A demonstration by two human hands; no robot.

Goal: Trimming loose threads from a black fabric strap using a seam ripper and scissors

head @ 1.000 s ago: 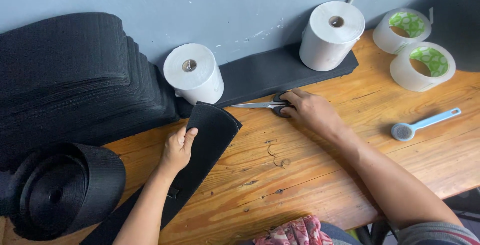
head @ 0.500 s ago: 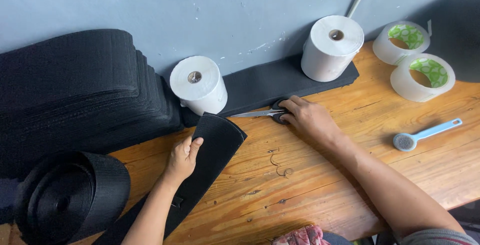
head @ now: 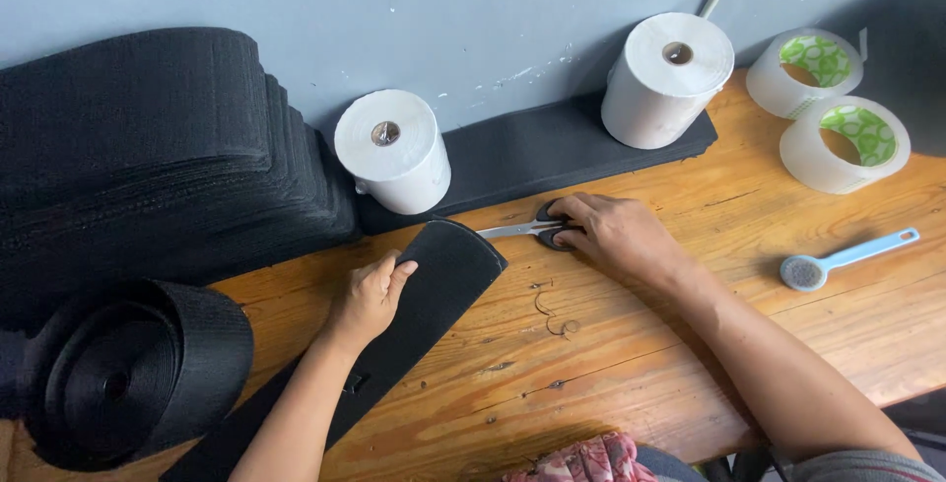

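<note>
My left hand [head: 372,296] rests on a wide black strap [head: 434,285] with a rounded end, its fingers curled over the strap's left edge. The strap runs down-left across the wooden table [head: 631,374]. My right hand [head: 611,234] lies on a pair of scissors [head: 522,230] that sits flat on the table, blades pointing left toward the strap's end. Its fingers cover the dark handles.
A tall stack of black cut pieces [head: 148,157] and a black strap roll [head: 128,374] stand at left. Two white paper rolls [head: 394,152] [head: 668,80] sit by the wall on black foam. Two clear tape rolls [head: 838,142] and a blue brush [head: 838,257] lie at right.
The view has shifted slightly. My right hand has settled over the scissor handles; my left hand stays on the strap.
</note>
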